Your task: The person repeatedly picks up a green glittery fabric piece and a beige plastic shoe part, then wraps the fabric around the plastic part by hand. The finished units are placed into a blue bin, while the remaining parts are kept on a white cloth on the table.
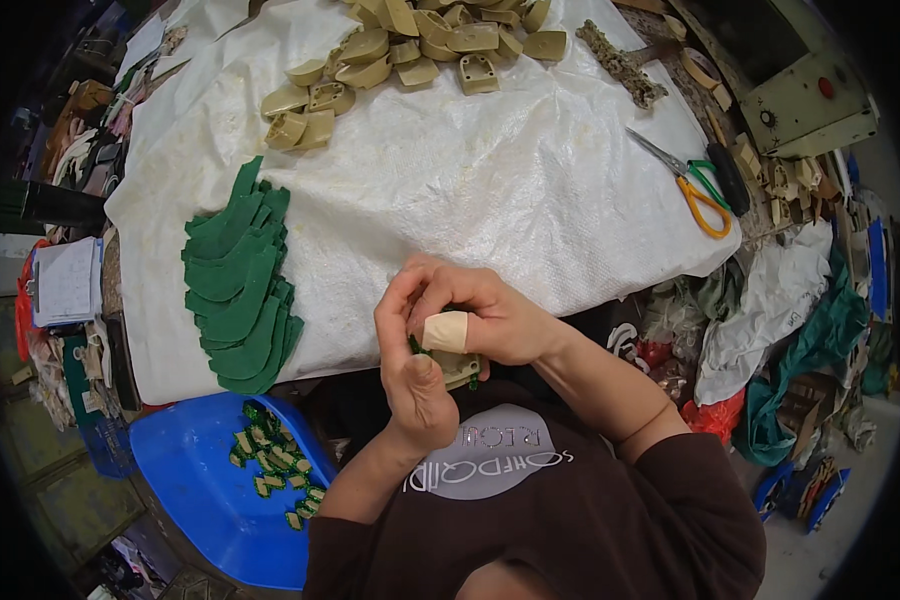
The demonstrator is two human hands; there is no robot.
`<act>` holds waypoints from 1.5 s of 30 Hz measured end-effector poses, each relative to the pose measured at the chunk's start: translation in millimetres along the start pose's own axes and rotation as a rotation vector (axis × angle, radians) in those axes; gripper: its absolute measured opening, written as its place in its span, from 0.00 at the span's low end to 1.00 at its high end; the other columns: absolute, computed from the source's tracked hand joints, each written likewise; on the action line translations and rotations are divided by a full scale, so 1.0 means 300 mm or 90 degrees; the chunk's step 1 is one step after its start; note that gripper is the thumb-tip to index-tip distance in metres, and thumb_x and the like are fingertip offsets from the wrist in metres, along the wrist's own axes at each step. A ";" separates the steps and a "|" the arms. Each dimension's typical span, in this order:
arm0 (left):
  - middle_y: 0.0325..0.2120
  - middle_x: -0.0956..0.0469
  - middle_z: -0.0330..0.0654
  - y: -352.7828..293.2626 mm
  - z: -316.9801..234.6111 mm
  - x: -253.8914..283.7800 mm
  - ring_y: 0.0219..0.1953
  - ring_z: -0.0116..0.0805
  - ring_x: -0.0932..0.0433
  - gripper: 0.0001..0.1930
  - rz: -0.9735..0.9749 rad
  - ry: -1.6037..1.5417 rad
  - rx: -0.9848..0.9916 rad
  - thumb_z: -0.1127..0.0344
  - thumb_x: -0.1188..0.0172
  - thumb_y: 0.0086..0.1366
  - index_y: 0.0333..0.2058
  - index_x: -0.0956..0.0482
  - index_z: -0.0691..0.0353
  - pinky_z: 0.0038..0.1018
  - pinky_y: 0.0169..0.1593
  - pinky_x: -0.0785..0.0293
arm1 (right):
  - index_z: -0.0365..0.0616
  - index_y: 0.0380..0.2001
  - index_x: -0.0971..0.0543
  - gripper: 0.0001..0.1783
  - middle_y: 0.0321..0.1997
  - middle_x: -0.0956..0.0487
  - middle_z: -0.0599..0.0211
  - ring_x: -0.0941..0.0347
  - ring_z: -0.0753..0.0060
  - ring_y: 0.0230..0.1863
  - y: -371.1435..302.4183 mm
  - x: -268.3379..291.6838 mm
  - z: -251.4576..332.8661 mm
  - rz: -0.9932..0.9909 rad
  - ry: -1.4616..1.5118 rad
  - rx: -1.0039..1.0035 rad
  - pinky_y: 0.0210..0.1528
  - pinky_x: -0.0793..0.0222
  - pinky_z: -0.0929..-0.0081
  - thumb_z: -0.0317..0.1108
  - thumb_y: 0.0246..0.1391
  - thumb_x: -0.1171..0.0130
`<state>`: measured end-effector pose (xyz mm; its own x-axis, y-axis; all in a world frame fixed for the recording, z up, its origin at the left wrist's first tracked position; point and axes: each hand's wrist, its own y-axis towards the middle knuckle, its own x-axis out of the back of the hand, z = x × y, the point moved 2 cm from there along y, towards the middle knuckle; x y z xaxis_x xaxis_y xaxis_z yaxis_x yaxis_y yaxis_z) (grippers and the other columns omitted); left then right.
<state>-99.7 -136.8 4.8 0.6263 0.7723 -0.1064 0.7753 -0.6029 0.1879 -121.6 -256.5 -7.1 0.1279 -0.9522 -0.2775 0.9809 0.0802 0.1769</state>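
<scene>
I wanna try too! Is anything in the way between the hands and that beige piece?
Nothing visible blocks them: the left hand and right hand hold the beige piece. The right wears a tan wrap; whether it touches the piece isn't clear.

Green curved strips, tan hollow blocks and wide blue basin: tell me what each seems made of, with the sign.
Green curved strips: perhaps leather or felt, matte; thin, overlapping flat pieces without shine.
Tan hollow blocks: likely moulded hard plastic, smooth with a slight gloss; rounded walls and neat holes in one block's face.
Wide blue basin: probably plastic, smooth; evenly coloured with a thin curved rim.
</scene>
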 end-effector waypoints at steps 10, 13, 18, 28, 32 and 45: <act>0.52 0.37 0.47 0.022 0.039 0.027 0.51 0.34 0.33 0.26 -0.104 -0.060 0.032 0.59 0.62 0.68 0.62 0.47 0.63 0.29 0.54 0.35 | 0.42 0.59 0.37 0.25 0.55 0.37 0.64 0.39 0.70 0.58 -0.031 -0.048 -0.036 -0.070 0.144 -0.024 0.60 0.46 0.74 0.43 0.64 0.57; 0.51 0.36 0.46 0.007 0.038 0.023 0.50 0.33 0.32 0.25 -0.112 -0.121 0.048 0.59 0.62 0.69 0.60 0.45 0.64 0.29 0.53 0.34 | 0.42 0.57 0.34 0.22 0.53 0.35 0.61 0.37 0.68 0.55 -0.036 -0.052 -0.042 -0.079 0.040 0.032 0.58 0.43 0.73 0.40 0.63 0.56; 0.48 0.35 0.46 -0.009 0.043 0.020 0.47 0.32 0.32 0.24 -0.167 0.030 -0.016 0.57 0.61 0.69 0.58 0.44 0.65 0.28 0.52 0.34 | 0.41 0.53 0.30 0.20 0.44 0.29 0.59 0.30 0.63 0.45 -0.030 -0.078 -0.020 -0.153 -0.213 0.107 0.49 0.36 0.72 0.34 0.58 0.55; 0.49 0.36 0.49 0.001 0.012 0.033 0.50 0.37 0.31 0.38 -0.053 -0.195 0.105 0.56 0.54 0.62 0.66 0.61 0.54 0.30 0.50 0.31 | 0.38 0.58 0.34 0.28 0.54 0.29 0.61 0.32 0.70 0.54 -0.040 -0.034 -0.050 -0.095 0.302 -0.106 0.56 0.36 0.73 0.46 0.61 0.51; 0.47 0.37 0.49 -0.025 0.050 0.039 0.46 0.34 0.32 0.34 -0.093 -0.050 0.010 0.64 0.58 0.56 0.63 0.54 0.58 0.29 0.49 0.32 | 0.41 0.56 0.31 0.22 0.48 0.27 0.62 0.30 0.70 0.48 -0.039 -0.066 -0.017 -0.129 -0.025 0.013 0.52 0.35 0.74 0.36 0.60 0.56; 0.43 0.32 0.58 0.017 0.004 0.074 0.43 0.46 0.27 0.51 0.054 0.228 -0.124 0.40 0.49 0.58 0.60 0.61 0.80 0.37 0.48 0.31 | 0.40 0.46 0.27 0.25 0.35 0.28 0.63 0.29 0.68 0.33 -0.003 0.007 0.108 -0.132 -0.498 0.013 0.33 0.34 0.72 0.46 0.50 0.39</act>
<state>-81.6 -123.0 2.3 0.5926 0.7634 0.2569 0.6710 -0.6443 0.3669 -126.9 -268.2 22.8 -0.2027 -0.8784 0.4327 0.9698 -0.1189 0.2129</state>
